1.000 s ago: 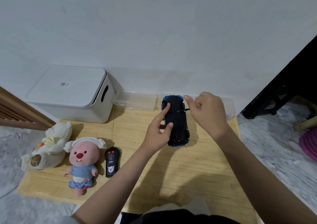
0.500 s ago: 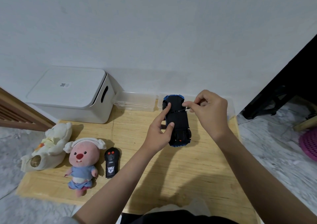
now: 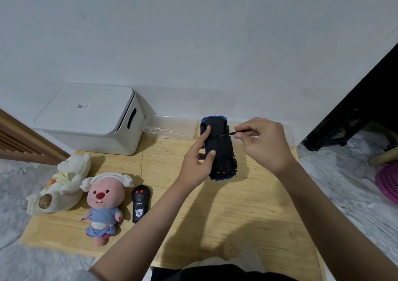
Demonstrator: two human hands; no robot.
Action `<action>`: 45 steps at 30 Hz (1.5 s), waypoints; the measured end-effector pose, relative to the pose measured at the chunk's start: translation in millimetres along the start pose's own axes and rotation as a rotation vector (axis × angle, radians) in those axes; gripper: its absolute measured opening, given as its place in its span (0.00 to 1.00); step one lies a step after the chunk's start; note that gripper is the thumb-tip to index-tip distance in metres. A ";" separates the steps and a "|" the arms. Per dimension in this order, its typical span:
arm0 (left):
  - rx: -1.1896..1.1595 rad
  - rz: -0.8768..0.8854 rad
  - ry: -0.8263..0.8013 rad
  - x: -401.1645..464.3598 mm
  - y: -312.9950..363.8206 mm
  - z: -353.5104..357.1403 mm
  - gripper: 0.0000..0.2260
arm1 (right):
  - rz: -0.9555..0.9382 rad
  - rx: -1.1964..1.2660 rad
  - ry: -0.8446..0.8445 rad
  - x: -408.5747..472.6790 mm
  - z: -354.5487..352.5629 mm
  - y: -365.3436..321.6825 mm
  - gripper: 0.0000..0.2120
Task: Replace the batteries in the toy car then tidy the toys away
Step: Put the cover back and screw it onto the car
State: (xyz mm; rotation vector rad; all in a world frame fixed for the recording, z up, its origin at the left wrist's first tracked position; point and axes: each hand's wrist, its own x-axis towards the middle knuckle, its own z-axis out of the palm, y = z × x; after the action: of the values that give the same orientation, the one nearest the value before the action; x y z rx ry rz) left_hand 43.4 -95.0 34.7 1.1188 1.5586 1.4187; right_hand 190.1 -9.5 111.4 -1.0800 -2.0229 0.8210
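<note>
Far left: we see a cream plush toy (image 3: 62, 186) lying on its side at the left edge of the wooden table (image 3: 237, 227), with a lidded white storage box (image 3: 90, 119) behind it against the wall.
Left of centre: a pink plush toy (image 3: 103, 203) in a blue outfit lies face up just beside the cream one, and a black remote control (image 3: 140, 203) with two red buttons lies just to its right.
Back edge: a clear plastic tray (image 3: 172, 127) sits between the white box and the car.
Left hand: our left hand (image 3: 198, 162) grips the toy car from its left side, index finger stretched along the upper part and thumb pressed on the underside, so it is clamped on the car.
Toy car: the toy car (image 3: 219, 149) is upside down, dark underside facing us with blue trim at both ends, held at the far middle of the table; whether it rests on the wood or is lifted slightly we cannot tell.
Right hand: our right hand (image 3: 265, 145) pinches a thin screwdriver (image 3: 231, 133) between thumb and index finger, its tip meeting the car's underside near the right edge.
Far right: a pink basket (image 3: 387, 181) shows partly on the marble floor.
</note>
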 end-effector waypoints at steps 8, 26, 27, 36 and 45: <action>0.002 0.007 0.001 -4.0 -1.3 1.6 0.27 | -0.024 -0.042 -0.022 1.5 -1.8 2.0 0.08; 0.011 0.031 0.001 -6.8 -2.6 -0.2 0.27 | -0.051 -0.336 0.121 3.9 6.7 4.3 0.30; 0.013 0.029 0.000 -7.0 -3.2 -0.9 0.27 | -0.034 -0.354 0.116 4.4 6.8 4.5 0.31; 0.047 -0.016 0.000 -12.2 -13.0 -5.3 0.26 | 0.442 0.230 0.156 -10.3 8.5 26.2 0.20; 0.076 -0.116 0.032 -15.0 -19.9 -4.2 0.25 | 1.082 1.363 0.080 -42.7 35.9 51.4 0.05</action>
State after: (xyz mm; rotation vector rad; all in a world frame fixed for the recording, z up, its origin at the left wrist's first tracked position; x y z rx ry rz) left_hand 42.2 -110.7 14.9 1.0368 1.6844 1.3155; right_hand 201.0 -30.6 39.3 -1.1465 -0.2665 2.1244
